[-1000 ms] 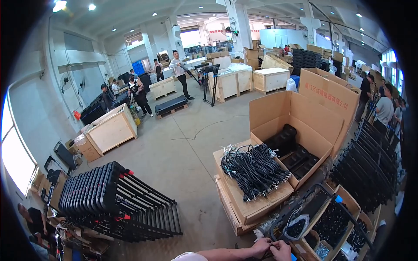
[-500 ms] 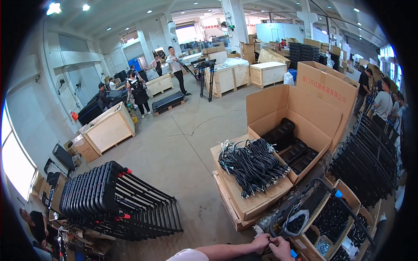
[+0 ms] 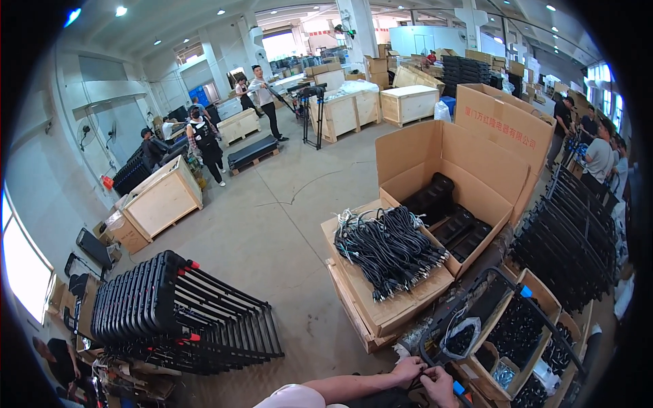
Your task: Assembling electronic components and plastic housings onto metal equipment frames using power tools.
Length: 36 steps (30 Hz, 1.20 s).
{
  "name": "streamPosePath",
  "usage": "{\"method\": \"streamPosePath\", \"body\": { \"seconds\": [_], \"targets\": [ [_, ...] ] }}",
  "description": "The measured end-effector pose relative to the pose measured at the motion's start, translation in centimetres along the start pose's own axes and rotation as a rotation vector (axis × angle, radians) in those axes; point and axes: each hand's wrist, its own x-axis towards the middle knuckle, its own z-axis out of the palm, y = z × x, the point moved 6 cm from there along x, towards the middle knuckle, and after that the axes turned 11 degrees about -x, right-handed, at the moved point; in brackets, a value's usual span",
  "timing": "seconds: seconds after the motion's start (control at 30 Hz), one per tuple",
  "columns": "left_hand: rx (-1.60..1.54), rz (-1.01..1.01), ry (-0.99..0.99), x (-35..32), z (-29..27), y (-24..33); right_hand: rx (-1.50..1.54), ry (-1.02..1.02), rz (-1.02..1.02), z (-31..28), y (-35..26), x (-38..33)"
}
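Observation:
At the lower edge, my left hand [image 3: 409,371] and my right hand [image 3: 439,387] are close together with fingers pinched. Something small and dark lies between them, too little to name. They work at the near end of a black tubular frame [image 3: 484,281] that leans across the parts boxes. Blue tape [image 3: 458,388] shows just beside my right hand. Up and to the left, a heap of black cables [image 3: 389,250] with light connectors lies on a flat cardboard carton [image 3: 371,317].
An open carton [image 3: 416,153] holds black moulded parts. Boxes of small black fittings [image 3: 515,338] stand right of my hands. Stacked black frames [image 3: 136,299] stand left, more frames [image 3: 564,238] far right. Several people and wooden crates [image 3: 163,197] are farther off.
The view has shifted slightly, so the surroundings sit a little higher and more to the left. My hands stay together at the frame, fingers still pinched. A person in black at far left has turned.

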Motion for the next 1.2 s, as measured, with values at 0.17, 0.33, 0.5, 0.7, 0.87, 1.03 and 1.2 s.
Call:
{"method": "streamPosePath", "body": {
  "seconds": [0.17, 0.33, 0.5, 0.7, 0.87, 1.03, 1.2],
  "targets": [
    [0.532, 0.455, -0.015, -1.6, -0.6, 2.7, -0.027, -0.086, 0.056, -0.1, -1.8, -1.7],
    [-0.281, -0.065, -0.061, -1.6, -0.1, 0.9, 0.270, -0.201, 0.319, 3.0, 5.1, -4.2],
    [-0.118, -0.095, -0.081, -3.7, -0.1, 2.9, 0.721, -0.131, 0.486, 5.3, 10.5, -6.8],
    [-0.171, -0.077, -0.066, -0.8, -1.3, 1.5, 1.074, 0.019, 0.508, 7.8, 12.3, -2.6],
    [-0.183, -0.065, -0.005, 0.2, -1.8, 0.0, 1.178, 0.140, 0.628, 7.6, 11.0, -2.4],
    [-0.058, -0.083, -0.038, -0.6, -2.1, 0.9, 1.283, 0.077, 0.609, 7.2, 7.0, -3.4],
    [-0.011, -0.090, -0.044, -0.1, -2.0, 0.4, 1.161, 0.249, 0.726, 8.7, 12.1, -2.4]
  ]
}}
